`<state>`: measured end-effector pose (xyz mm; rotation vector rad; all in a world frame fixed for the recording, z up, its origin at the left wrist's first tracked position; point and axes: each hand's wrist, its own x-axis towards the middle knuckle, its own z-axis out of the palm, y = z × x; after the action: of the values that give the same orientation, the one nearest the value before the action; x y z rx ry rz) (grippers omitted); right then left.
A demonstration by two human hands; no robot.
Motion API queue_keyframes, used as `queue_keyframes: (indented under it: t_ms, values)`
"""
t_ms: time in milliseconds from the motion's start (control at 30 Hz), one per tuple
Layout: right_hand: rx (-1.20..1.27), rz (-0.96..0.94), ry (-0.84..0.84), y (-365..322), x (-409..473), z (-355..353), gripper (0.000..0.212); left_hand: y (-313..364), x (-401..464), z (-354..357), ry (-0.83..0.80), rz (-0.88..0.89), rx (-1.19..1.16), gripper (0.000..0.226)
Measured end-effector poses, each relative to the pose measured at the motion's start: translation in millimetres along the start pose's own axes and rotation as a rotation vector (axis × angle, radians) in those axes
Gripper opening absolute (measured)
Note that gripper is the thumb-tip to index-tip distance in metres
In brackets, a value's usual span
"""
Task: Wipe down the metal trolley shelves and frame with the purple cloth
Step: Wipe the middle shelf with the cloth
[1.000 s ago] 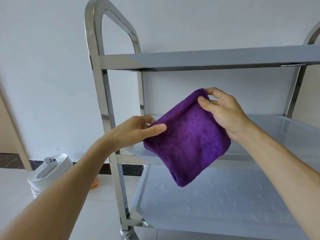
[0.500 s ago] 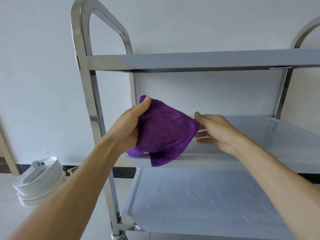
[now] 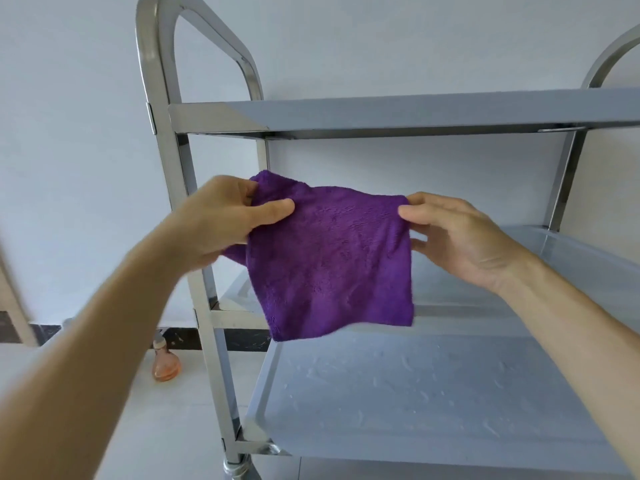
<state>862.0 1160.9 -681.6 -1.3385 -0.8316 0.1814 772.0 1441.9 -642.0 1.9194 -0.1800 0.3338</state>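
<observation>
Now stretched flat between both hands, no longer bunched in the left: fuzzy purple microfibre cloth point(image 3: 332, 258), in the air before the steel three-shelf trolley point(image 3: 207, 323). Left hand point(image 3: 221, 220) pinching the upper left corner; right hand point(image 3: 457, 233), previously open beside it, pinching the upper right. No readable writing anywhere.

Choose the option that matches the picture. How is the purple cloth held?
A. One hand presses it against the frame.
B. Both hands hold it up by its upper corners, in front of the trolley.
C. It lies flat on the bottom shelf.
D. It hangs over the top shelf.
B: the left hand and right hand each pinch an upper corner of the purple cloth, which hangs in the air before the trolley, touching no shelf.
</observation>
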Motion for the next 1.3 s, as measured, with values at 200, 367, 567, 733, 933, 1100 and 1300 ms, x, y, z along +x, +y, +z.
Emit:
queue_keyframes:
  t_ms: [200, 367, 567, 733, 933, 1100, 1300]
  values:
    - [0.088, -0.027, -0.133, -10.8, -7.5, -8.7, 0.008, 11.8, -6.8, -18.0, -0.031, 0.031, 0.074, 0.052]
    - [-0.017, 0.053, 0.240, 4.7, 19.5, -6.3, 0.007, -33.2, 31.2, 7.2, 0.197, -0.100, 0.016, 0.048]
    - [-1.006, 0.287, 0.495, 63.8, 24.4, -8.8, 0.036, -94.6, 37.2, 20.5, 0.267, -0.086, 0.679, 0.043]
    - [-1.029, 0.094, 0.337, 69.2, 30.2, 18.2, 0.037, -91.2, 14.3, 18.3, 0.375, 0.455, 0.748, 0.021]
    - [-1.237, 0.270, 0.008, 78.0, 57.8, 63.0, 0.065, -85.9, -6.4, -13.0, 0.626, 0.873, 0.923, 0.020]
    - [-1.383, 0.551, -0.152, 104.4, 73.7, 84.7, 0.068, -104.3, -9.7, -43.9, 0.728, 0.686, 0.737, 0.069]
    - [-1.407, 0.587, -0.144, 113.0, 103.4, 125.9, 0.063, -114.4, -1.1, -23.3, 0.589, 0.620, 0.300, 0.084]
